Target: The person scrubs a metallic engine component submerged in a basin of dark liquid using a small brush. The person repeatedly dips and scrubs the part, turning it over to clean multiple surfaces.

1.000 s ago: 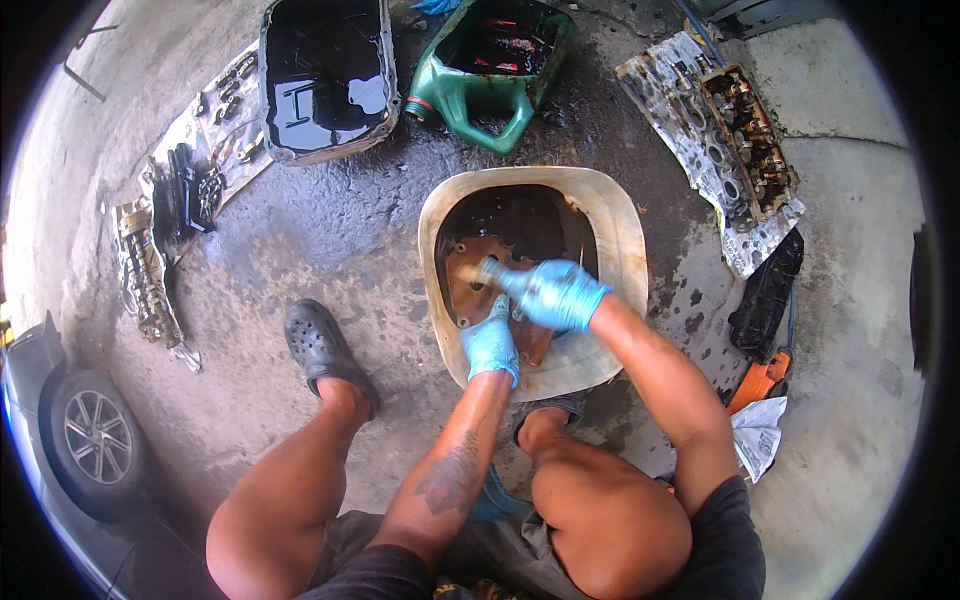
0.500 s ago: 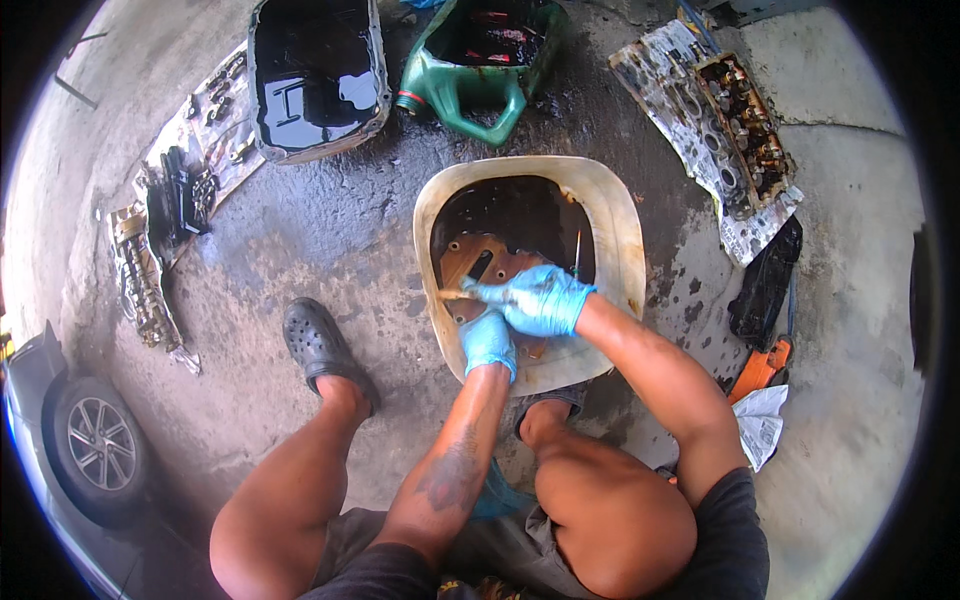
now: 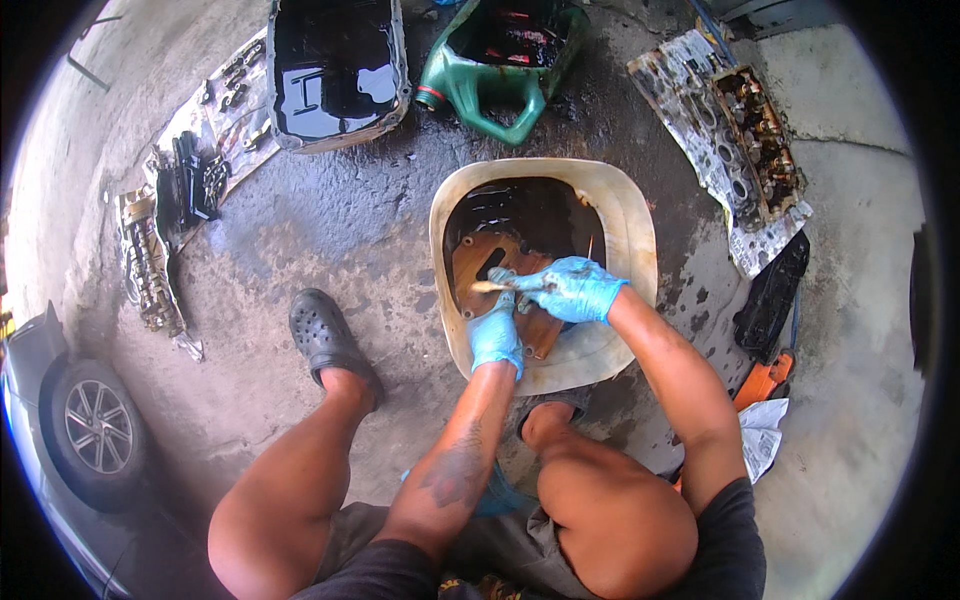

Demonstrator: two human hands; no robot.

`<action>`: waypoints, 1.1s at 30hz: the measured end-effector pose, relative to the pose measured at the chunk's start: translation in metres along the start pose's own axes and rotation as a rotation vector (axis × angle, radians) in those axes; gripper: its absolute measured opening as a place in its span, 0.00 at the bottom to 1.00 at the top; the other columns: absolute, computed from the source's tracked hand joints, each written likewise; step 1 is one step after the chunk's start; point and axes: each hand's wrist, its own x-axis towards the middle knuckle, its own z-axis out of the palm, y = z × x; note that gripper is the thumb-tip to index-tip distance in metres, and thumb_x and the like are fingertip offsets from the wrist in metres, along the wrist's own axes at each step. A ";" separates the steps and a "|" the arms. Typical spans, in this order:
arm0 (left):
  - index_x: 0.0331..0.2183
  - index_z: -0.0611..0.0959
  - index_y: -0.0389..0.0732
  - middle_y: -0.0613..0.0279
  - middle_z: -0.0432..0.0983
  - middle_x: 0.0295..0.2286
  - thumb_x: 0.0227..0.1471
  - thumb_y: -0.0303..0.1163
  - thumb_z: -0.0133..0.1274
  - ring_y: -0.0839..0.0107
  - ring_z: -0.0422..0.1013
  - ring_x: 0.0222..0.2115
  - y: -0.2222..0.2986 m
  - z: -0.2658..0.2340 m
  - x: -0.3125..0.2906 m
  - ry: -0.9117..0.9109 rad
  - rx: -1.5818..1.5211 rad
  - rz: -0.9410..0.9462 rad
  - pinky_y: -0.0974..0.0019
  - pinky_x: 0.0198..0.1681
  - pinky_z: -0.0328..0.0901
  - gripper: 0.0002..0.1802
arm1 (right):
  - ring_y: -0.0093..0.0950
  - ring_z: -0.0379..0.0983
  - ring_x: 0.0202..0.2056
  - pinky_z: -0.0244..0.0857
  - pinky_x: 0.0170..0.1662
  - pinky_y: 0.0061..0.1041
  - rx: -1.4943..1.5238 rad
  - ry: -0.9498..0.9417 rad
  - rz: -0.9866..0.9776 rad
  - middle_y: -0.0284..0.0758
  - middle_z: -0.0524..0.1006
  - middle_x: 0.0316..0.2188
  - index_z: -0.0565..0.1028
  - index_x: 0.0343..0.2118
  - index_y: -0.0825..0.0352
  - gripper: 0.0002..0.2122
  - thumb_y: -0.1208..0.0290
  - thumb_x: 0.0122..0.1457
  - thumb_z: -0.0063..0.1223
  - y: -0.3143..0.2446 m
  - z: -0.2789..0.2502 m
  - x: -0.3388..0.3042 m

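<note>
A pale plastic basin between my feet holds dark liquid. In it a flat brownish metal engine part with bolt holes and a slot lies tilted, partly hidden by my hands. My left hand, in a blue glove, is closed on the part's near side. My right hand, also gloved in blue, grips a small brush whose pale bristles point left, just over the part. A thin stick-like thing shows beside the basin's right inner wall.
Beyond stand a metal pan of dark liquid and a cut-open green jug. Engine parts lie on paper at left; a cylinder head lies on paper at right. A car wheel is at the left edge.
My right hand with the brush has shifted slightly off my left hand, which shows more now. More of the metal part is uncovered. The whole view has shifted a little.
</note>
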 end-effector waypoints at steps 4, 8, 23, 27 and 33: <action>0.50 0.75 0.30 0.59 0.77 0.43 0.53 0.28 0.60 0.73 0.72 0.38 0.006 -0.008 -0.001 0.007 -0.006 -0.017 0.66 0.41 0.69 0.24 | 0.44 0.78 0.32 0.72 0.38 0.42 -0.066 0.067 -0.115 0.43 0.80 0.35 0.62 0.61 0.31 0.22 0.62 0.64 0.37 -0.007 0.013 -0.004; 0.50 0.76 0.30 0.59 0.76 0.44 0.52 0.29 0.61 0.73 0.71 0.40 0.012 0.006 -0.015 0.021 -0.081 0.050 0.68 0.41 0.67 0.25 | 0.46 0.77 0.35 0.71 0.40 0.43 -0.068 0.120 -0.056 0.44 0.79 0.38 0.60 0.62 0.33 0.22 0.62 0.65 0.36 0.016 0.019 -0.004; 0.54 0.72 0.41 0.58 0.75 0.46 0.58 0.30 0.54 0.61 0.74 0.44 0.029 0.016 -0.051 -0.379 -0.510 0.104 0.50 0.46 0.73 0.22 | 0.32 0.78 0.39 0.70 0.39 0.31 1.501 0.801 0.552 0.38 0.80 0.36 0.76 0.45 0.64 0.14 0.62 0.60 0.56 -0.003 0.067 -0.054; 0.55 0.71 0.41 0.58 0.74 0.48 0.58 0.32 0.54 0.61 0.74 0.46 0.042 0.016 -0.056 -0.400 -0.425 0.096 0.51 0.46 0.73 0.23 | 0.12 0.67 0.21 0.57 0.21 0.14 1.969 0.799 0.310 0.21 0.75 0.26 0.77 0.43 0.59 0.10 0.68 0.58 0.60 -0.022 0.054 -0.056; 0.60 0.64 0.42 0.54 0.66 0.56 0.57 0.44 0.55 0.57 0.65 0.56 0.090 -0.005 -0.071 -0.684 -0.203 -0.107 0.43 0.60 0.58 0.35 | 0.11 0.55 0.14 0.46 0.16 0.15 1.944 0.716 0.178 0.18 0.68 0.21 0.75 0.41 0.58 0.09 0.69 0.59 0.59 -0.002 0.050 -0.071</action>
